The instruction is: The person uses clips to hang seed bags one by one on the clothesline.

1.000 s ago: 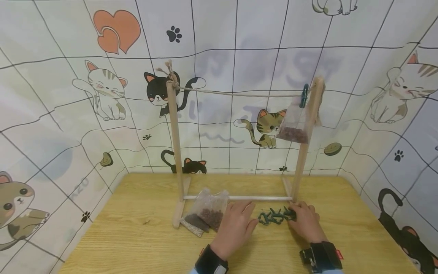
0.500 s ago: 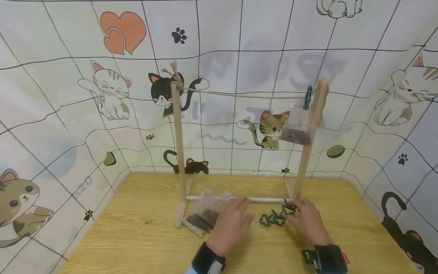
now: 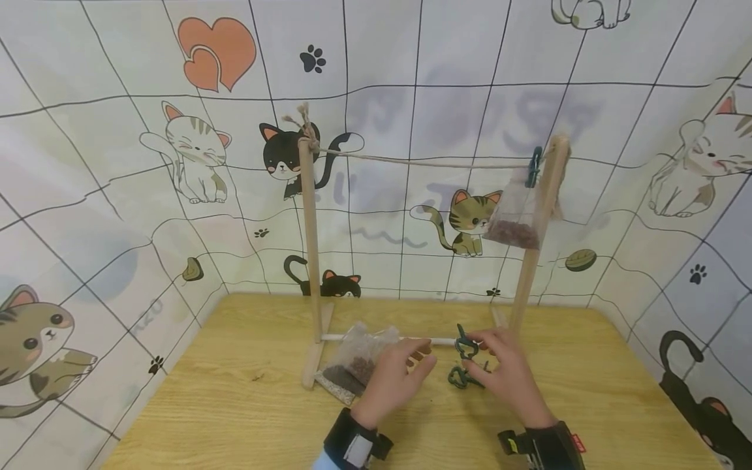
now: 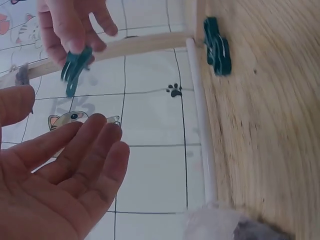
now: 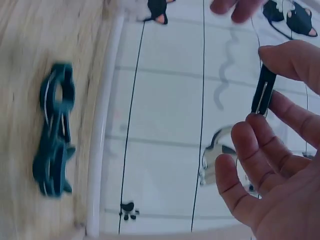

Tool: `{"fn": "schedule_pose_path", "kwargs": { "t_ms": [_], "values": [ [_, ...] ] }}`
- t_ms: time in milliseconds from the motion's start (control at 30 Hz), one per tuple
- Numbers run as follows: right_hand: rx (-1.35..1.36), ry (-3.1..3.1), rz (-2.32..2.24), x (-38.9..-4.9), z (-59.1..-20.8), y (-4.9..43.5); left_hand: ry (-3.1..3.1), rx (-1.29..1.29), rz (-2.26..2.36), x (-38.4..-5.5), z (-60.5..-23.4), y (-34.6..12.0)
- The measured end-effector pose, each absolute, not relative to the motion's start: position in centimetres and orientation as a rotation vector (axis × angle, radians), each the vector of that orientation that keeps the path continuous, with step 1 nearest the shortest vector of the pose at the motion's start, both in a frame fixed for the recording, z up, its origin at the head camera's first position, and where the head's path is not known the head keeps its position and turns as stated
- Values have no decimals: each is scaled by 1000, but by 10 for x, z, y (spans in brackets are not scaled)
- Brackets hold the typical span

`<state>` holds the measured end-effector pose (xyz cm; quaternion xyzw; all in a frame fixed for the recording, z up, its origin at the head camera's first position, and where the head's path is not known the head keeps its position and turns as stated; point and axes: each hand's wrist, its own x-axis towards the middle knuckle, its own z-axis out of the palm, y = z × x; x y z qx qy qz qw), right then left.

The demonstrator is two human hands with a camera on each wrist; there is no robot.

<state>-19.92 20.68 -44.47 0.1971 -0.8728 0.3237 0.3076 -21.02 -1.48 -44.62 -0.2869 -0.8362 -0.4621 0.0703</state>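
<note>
My right hand pinches a dark green clothespin between thumb and fingers, raised off the table. The right wrist view shows this clothespin held at the thumb tip, the lower fingers loosely bent beneath. More green clothespins lie together on the wood below it. My left hand is held with relaxed, spread fingers and nothing in it, its palm facing the right hand. Behind it, clear bags of reddish-brown, dark and pale grains lie on the table, partly hidden by that hand.
A wooden frame with a white lower bar stands behind the hands. Twine runs between its post tops. At the right end a green clothespin holds up a bag of reddish-brown bits. A cat-print sheet surrounds the table.
My right hand has lifted one clothespin from the group on the table and carried it left and up. The left hand stays near the bags, its fingers turned more toward the right hand.
</note>
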Motion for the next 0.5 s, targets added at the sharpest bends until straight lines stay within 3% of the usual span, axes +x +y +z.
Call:
{"fn": "schedule_pose_path", "kwargs": {
  "t_ms": [500],
  "values": [
    [773,-2243,977,-192,-447,174,-2476,-842,-1979,-211,-444,-13]
  ]
}}
